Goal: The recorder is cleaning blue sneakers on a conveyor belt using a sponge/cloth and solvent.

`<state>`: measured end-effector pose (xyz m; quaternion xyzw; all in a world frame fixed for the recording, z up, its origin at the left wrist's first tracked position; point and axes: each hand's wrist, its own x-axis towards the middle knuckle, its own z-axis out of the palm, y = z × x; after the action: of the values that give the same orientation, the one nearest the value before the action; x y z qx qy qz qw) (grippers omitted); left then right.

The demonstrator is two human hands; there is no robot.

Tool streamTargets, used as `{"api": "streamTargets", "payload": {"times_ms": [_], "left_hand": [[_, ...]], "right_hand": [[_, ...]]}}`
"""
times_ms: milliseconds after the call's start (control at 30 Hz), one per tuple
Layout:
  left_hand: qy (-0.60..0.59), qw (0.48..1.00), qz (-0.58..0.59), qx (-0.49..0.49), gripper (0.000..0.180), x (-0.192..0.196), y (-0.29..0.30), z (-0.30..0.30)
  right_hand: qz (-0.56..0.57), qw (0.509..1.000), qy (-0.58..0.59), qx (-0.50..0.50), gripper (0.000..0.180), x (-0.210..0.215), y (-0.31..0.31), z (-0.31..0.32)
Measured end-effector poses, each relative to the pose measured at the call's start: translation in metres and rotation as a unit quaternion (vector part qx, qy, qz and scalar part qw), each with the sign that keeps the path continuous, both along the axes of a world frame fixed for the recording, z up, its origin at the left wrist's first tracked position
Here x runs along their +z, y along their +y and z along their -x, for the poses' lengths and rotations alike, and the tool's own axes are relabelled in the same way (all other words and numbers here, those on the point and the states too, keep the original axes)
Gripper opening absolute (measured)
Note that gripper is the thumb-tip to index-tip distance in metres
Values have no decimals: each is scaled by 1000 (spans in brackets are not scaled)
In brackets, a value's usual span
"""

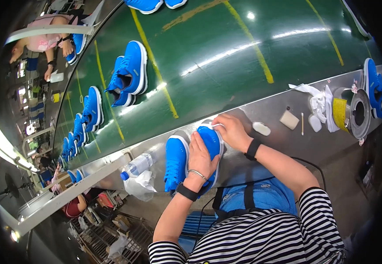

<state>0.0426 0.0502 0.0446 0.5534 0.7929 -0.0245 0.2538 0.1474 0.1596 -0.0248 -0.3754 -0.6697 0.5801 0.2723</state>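
From the camera on my head I look down at a metal bench edge (287,145) that runs along a green conveyor belt (226,48). My left hand (201,159) lies flat over the back half of a blue shoe (212,140) with a white sole rim, fingers spread and pressing on it, so the hand is closed down on the shoe rather than loose. My right hand (230,130) is at the front of the same shoe, fingers curled and pinching something small and white at the toe; I cannot tell what it is. Both wrists wear dark bands, and the left also has a thin bracelet.

Just beside this shoe, on my left, a second blue shoe (175,163) lies on the bench, touching or almost touching the first. Further left a clear plastic bottle (136,166) with a blue cap lies on its side, with a crumpled white bag (141,185) under it.

To my right on the bench sit a small white oval piece (261,128), a pale square block (289,119), a thin stick (302,123), a heap of white rags (318,100), and a roll of tape (351,112) on a round metal holder. Another blue shoe (374,88) stands at the far right.

On the belt more blue shoes travel in pairs (129,72), and another person (46,42) in pink handles one at the far end.
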Motion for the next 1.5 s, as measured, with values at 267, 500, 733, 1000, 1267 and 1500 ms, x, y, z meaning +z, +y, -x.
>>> {"api": "streamTargets", "payload": {"times_ms": [267,500,733,1000,1267,1500], "left_hand": [[0,1000,5,-5,99,-1,1,-4],[-84,994,-62,23,102,-6,-12,14],[-152,987,31,30,108,27,-46,14],[-150,986,-24,72,109,16,-50,32],[-178,954,-221,94,75,64,-92,30],[-357,901,-9,248,85,6,-192,140]], "right_hand": [[-74,997,-18,-19,8,-3,-57,-35],[-44,998,-53,4,10,22,-70,-65],[-35,986,-30,-157,9,24,-55,-26],[27,999,-26,-10,7,29,-130,-47],[-237,920,-254,-185,25,20,-32,-133],[56,992,-111,35,79,70,-96,-81]]}}
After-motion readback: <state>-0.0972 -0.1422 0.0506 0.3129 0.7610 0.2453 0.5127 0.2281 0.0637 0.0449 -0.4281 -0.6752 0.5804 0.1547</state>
